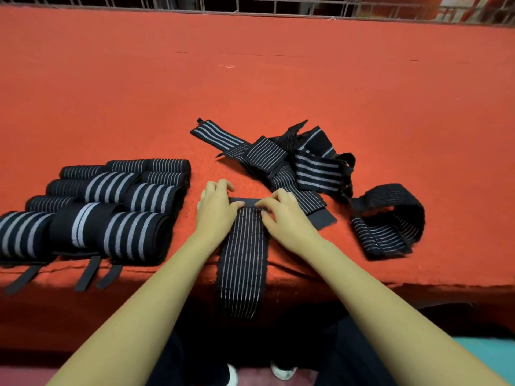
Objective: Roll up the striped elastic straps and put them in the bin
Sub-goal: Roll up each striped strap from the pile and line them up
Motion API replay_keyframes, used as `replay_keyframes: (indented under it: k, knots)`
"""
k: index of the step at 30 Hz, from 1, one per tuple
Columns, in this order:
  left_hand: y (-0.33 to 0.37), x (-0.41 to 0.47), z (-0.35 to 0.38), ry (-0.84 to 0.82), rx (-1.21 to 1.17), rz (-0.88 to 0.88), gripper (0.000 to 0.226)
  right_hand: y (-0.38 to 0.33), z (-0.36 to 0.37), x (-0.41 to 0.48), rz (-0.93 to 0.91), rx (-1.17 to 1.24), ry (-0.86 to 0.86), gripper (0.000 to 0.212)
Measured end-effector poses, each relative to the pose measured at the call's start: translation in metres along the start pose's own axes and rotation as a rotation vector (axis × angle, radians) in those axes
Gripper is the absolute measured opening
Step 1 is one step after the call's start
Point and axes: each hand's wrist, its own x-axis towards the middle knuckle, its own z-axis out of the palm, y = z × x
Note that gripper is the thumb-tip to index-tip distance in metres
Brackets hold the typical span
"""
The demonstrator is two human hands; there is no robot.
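Orange-red table [278, 87], roughly midway: pinching one strap [242, 254] with left hand [216, 211] and right hand [282, 215], beside finished rolls [111, 201] and loose pile [295, 162].

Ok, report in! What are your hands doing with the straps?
Left hand and right hand pinch the far end of the strap, roll starting. Rolled straps stacked left, loose pile right. No bin in view.
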Motion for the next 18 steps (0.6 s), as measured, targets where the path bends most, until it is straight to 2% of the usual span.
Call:
replay_keyframes:
  k: [3,6,12,15,18]
  knots:
    - [0.016,-0.004,0.000,0.011,0.070,0.075,0.023,0.015,-0.030,-0.008,0.084,-0.088,0.160,0.027]
    - [0.047,-0.020,0.016,-0.024,0.067,0.269,0.020,0.050,-0.063,-0.030,0.205,-0.130,0.259,0.023]
    - [0.124,-0.057,0.076,-0.254,-0.016,0.583,0.033,0.110,-0.091,-0.078,0.366,-0.180,0.137,0.030]
    - [0.147,-0.069,0.098,-0.348,-0.051,0.576,0.044,0.126,-0.096,-0.092,0.402,-0.116,0.084,0.044]
    - [0.157,-0.075,0.110,-0.384,-0.046,0.547,0.048,0.138,-0.099,-0.104,0.404,-0.057,0.070,0.048]
